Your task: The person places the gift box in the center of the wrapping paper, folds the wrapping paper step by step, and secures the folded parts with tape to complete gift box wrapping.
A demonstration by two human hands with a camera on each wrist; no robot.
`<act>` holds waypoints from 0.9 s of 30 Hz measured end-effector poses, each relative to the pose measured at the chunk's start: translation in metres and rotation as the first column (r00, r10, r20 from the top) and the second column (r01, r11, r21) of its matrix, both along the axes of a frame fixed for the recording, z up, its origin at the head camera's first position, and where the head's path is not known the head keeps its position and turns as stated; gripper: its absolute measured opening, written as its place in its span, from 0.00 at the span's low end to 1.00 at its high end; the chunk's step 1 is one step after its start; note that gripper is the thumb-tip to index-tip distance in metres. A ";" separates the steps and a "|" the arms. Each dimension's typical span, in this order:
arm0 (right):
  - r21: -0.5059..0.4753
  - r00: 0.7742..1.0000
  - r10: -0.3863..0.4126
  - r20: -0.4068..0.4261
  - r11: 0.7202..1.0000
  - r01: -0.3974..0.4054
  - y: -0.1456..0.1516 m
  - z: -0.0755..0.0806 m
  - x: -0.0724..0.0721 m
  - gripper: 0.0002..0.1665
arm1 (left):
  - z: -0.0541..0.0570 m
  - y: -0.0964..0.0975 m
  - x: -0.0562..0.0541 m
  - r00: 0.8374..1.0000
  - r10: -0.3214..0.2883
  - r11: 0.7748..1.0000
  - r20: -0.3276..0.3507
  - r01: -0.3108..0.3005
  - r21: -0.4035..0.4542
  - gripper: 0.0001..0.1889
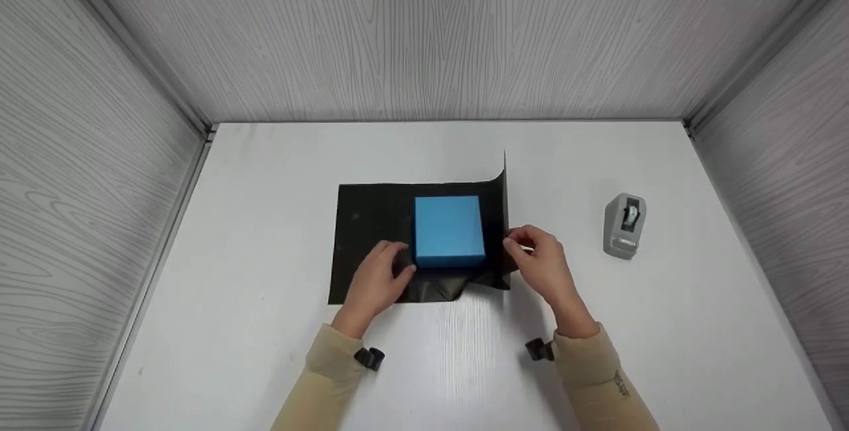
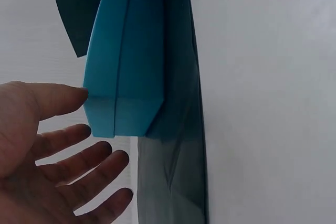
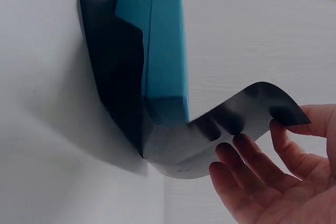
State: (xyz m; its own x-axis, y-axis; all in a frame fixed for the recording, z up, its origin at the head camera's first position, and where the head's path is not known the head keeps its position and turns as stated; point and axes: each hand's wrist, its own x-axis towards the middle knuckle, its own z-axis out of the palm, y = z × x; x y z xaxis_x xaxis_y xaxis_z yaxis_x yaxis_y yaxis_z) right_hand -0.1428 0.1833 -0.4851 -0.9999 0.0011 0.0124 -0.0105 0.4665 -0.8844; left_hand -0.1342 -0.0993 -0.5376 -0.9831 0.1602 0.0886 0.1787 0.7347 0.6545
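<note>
A blue box with a lid sits on a sheet of black wrapping paper, nearer its right side. The paper's right side stands up, and its front edge is creased. My right hand pinches that raised side between thumb and index finger; in the right wrist view the other fingers are spread beside the curved paper. At the box's left front corner is my left hand. The left wrist view shows its fingers loosely spread and the thumb at the box's side, apparently touching it.
A grey tape dispenser with a roll in it stands on the white table, to the right of the paper. Grey wood-grain panels enclose the table at the back and both sides.
</note>
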 end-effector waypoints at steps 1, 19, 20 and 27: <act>0.000 1.000 -0.008 0.010 1.000 0.008 0.003 -0.001 0.000 0.05 | -0.001 0.003 0.003 1.000 -0.014 1.000 -0.018 0.014 0.004 0.19; 0.026 0.990 -0.115 0.087 0.993 0.113 0.038 -0.014 -0.001 0.10 | -0.010 0.028 0.009 0.996 0.065 0.998 -0.066 -0.065 0.006 0.28; 0.023 0.989 -0.117 0.092 0.993 0.116 0.039 -0.014 -0.001 0.10 | -0.012 0.026 0.007 0.997 0.056 0.998 -0.049 -0.056 -0.005 0.30; 0.018 0.985 -0.140 0.106 0.990 0.138 0.046 -0.022 -0.003 0.11 | -0.020 0.017 -0.001 0.999 0.019 0.998 0.031 -0.017 -0.067 0.29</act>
State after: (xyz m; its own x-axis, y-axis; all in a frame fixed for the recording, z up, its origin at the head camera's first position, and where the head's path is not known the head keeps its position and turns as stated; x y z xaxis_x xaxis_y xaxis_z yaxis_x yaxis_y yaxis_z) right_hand -0.1456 0.2290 -0.5069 -0.9856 0.1407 -0.0936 0.1493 0.4663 -0.8720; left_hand -0.1352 -0.0828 -0.5576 -0.9881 0.1469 0.0467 0.1447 0.7800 0.6089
